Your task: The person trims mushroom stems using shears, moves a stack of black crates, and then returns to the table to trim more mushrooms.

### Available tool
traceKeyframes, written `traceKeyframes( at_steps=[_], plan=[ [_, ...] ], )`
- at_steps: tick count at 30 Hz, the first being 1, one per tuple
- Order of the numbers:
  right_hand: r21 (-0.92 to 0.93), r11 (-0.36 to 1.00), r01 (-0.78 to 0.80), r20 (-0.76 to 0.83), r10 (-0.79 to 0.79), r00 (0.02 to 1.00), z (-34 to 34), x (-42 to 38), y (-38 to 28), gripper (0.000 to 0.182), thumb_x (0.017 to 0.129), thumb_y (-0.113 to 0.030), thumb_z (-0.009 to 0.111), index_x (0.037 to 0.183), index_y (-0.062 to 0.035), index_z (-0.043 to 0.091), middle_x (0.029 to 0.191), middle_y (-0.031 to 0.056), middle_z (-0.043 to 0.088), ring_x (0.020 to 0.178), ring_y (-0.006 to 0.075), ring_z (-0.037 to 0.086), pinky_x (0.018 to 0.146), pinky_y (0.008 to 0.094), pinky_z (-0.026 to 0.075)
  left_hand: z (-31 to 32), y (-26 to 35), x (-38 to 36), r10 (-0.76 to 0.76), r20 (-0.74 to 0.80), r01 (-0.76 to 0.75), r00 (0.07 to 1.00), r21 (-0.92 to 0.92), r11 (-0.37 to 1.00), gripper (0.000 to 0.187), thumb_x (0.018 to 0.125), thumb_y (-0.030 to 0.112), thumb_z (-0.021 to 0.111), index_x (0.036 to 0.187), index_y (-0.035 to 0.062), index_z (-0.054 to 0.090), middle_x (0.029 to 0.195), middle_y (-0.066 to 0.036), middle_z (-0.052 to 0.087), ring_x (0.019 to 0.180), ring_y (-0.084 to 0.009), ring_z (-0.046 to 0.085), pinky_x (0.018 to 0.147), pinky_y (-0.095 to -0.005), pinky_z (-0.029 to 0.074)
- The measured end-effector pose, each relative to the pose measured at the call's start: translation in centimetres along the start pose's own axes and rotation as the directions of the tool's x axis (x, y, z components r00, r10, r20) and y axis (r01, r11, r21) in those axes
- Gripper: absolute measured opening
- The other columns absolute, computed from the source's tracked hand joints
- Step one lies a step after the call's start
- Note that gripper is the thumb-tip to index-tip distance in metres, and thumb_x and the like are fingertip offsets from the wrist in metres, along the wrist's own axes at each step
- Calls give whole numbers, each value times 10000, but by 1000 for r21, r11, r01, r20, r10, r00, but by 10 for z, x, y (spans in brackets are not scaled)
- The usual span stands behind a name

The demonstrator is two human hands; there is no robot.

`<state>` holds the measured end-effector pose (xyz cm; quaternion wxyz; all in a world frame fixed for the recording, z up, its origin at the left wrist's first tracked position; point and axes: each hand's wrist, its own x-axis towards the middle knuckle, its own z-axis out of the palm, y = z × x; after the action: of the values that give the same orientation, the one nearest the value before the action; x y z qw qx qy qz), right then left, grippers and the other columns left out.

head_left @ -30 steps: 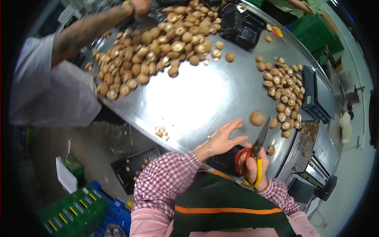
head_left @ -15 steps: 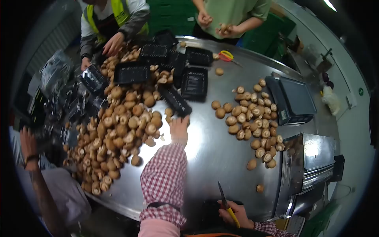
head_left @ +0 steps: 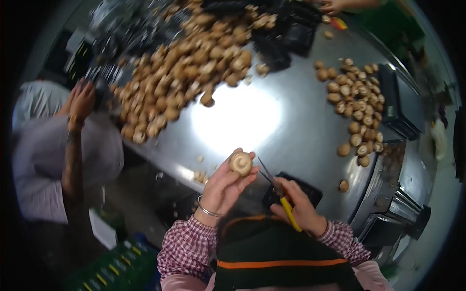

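Note:
A pale mushroom (head_left: 241, 164), stem side up, sits in the fingers of my left hand (head_left: 224, 186), near the table's front edge. Just right of it, my right hand (head_left: 302, 206) is closed around scissors (head_left: 286, 206) with yellow handles, their dark blades pointing up and left toward the mushroom. A black tray (head_left: 308, 188) lies on the table behind my right hand and is partly hidden by it. The large mushroom pile (head_left: 184, 72) spreads over the left and back of the metal table (head_left: 233, 114).
A smaller mushroom group (head_left: 359, 102) lies at right beside a dark scale (head_left: 400, 99). Black trays (head_left: 296, 29) stand at the back. A co-worker's hand (head_left: 81, 99) is at left; another's (head_left: 335, 5) is at the back. Green crates (head_left: 114, 266) are low left.
My left hand has come back from the pile's edge to the front and now holds a mushroom. The scissors have risen beside it. The view has shifted, and the black tray shows more.

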<state>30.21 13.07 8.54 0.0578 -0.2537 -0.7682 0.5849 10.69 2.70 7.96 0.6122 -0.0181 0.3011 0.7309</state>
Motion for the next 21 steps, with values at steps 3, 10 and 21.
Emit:
traceKeyframes(
  at_steps=[3, 10, 21],
  plan=[
    [-101, 985, 142, 38, -138, 990, 17, -3, -13, 619, 723, -109, 748, 1265, -43, 457, 973, 125, 505, 874, 268, 497, 776, 333, 422, -1, -7, -49, 121, -42, -118, 992, 74, 990, 528, 911, 33, 466, 1393, 8, 252, 1348, -179, 398, 1194, -284, 475, 962, -340, 449],
    [-152, 950, 274, 97, -262, 960, 48, -6, -26, 575, 706, -104, 761, 1220, -48, 510, 922, 113, 536, 835, 247, 519, 741, 324, 434, -16, -37, -113, 677, -134, -409, 724, 706, 578, 599, 759, -93, 649, 1288, -10, 381, 1214, -148, 512, 1098, -191, 545, 900, -287, 482],
    [226, 974, 28, -177, 13, 984, 33, -43, -9, 584, 779, 41, 663, 1302, -16, 409, 1011, 68, 552, 823, 74, 517, 747, 210, 445, -26, -80, 38, 171, 67, -159, 983, 777, 609, 499, 831, 192, 667, 1250, -5, 480, 1044, -130, 625, 898, -157, 610, 793, -274, 495]
  ],
)
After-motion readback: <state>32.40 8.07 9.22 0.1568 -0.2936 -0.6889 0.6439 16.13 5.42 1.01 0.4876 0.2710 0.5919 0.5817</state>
